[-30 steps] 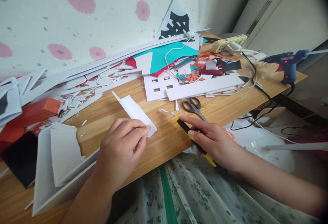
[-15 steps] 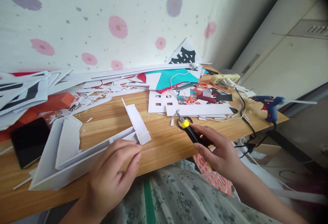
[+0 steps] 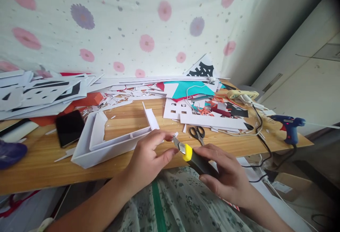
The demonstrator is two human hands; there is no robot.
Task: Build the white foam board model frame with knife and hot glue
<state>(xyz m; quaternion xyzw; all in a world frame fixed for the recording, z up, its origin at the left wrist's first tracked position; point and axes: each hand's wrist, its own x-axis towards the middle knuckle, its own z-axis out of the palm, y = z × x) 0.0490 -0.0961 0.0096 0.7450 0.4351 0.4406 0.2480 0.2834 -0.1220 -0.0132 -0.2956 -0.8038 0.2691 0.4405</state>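
So from the head view, we've got the utility knife [image 3: 199, 161] in our right hand [image 3: 228, 175], fingers and thumb closed around its black handle, with the yellow collar and metal blade angled up toward our left hand [image 3: 148, 156]. Thumb and index finger on that left one are a bit apart, right by the blade tip, and there's a tiny white scrap [image 3: 176, 134] up there too; can't really tell if the fingertips are touching it or the blade is. The knife's up over the front of the wooden desk [image 3: 124, 119], near the black-handled scissors [image 3: 197, 133]. Over on our left sits an angled white frame [image 3: 106, 157], with a black slab [image 3: 69, 128] just beside it. Farther back it's a pile of paper offcuts, with a teal sheet [image 3: 196, 90] and a long white strip [image 3: 212, 121] on our right, then a yellowish power strip [image 3: 243, 93] and a blue glue gun [image 3: 290, 129] near the right end.
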